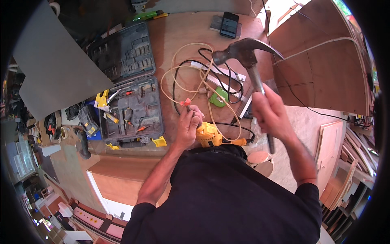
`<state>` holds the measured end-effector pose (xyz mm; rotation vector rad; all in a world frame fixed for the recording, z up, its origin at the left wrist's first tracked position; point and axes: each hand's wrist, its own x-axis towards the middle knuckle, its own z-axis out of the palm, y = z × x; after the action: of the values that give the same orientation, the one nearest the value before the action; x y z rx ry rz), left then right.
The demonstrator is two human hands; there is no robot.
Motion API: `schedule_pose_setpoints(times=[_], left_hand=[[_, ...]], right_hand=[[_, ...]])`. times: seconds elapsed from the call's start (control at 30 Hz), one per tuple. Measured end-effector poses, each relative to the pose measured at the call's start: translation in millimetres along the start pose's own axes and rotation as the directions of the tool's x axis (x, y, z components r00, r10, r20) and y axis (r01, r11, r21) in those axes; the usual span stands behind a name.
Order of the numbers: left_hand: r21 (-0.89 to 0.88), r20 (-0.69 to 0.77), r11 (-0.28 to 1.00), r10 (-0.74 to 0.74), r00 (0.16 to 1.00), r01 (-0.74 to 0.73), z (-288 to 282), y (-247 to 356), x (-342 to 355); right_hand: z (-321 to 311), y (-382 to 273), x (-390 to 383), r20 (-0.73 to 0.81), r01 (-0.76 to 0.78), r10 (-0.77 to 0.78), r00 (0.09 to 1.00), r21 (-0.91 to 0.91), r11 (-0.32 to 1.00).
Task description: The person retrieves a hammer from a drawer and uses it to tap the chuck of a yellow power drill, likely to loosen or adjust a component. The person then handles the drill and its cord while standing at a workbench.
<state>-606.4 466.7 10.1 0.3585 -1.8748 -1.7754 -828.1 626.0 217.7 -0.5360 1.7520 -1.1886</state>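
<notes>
Cluttered plywood workbench (178,32): open tool case (130,93), cables (191,77), phone (229,24)

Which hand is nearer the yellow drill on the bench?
Left. The left hand is right beside the yellow drill; the right hand is raised off to its right, gripping a hammer.

Brown wooden workbench (178,32) under open grey tool case (130,93), tangled cables (195,77), phone (229,24).
</notes>
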Motion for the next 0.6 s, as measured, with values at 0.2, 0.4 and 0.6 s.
schedule_pose_setpoints(times=[0.2,0.4,0.6], left_hand=[[-0.181,-0.094,0.981,-0.093,0.991,0.074,2.1,4.1,-3.2],[-0.117,-0.119,0.983,-0.153,0.981,0.139,-4.8,12.9,-9.8],[-0.230,-0.104,0.958,-0.201,0.974,0.173,-7.3,21.5,-8.9]], right_hand=[[63.0,90.1,58.8,0.125,-0.088,0.057,0.991,0.265,0.960],[93.1,128.5,84.4,0.467,-0.301,0.048,0.883,0.485,0.821],[105.2,123.5,93.4,0.415,-0.111,-0.018,0.910,0.283,0.953]])
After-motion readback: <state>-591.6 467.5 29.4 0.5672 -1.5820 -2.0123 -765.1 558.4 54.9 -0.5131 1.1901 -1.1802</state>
